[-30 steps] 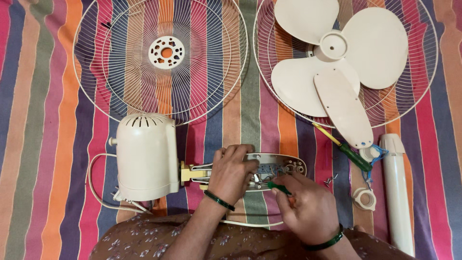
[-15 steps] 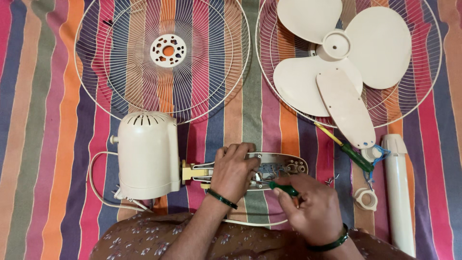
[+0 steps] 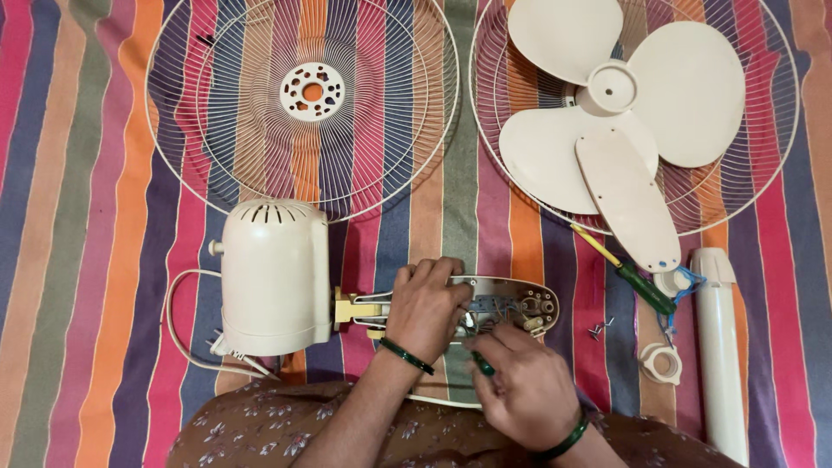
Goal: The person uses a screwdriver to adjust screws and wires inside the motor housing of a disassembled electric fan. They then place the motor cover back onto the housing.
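A dismantled pedestal fan lies spread on a striped cloth (image 3: 104, 260). The left hand (image 3: 426, 308) is clamped over the open fan neck housing (image 3: 511, 305), which lies with its long axis running left to right, joined at its left end to the cream motor casing (image 3: 276, 276). The right hand (image 3: 520, 386) sits just below the housing, nearer the person, fingers closed around a small green-handled screwdriver (image 3: 482, 362) whose tip points up into the exposed wiring. A second screwdriver (image 3: 626, 270), yellow and green, lies apart to the right beside the housing cover (image 3: 626, 198), the fan blade (image 3: 624, 95) and loose screws (image 3: 598, 328). A wire guard (image 3: 303, 104) lies above the motor casing.
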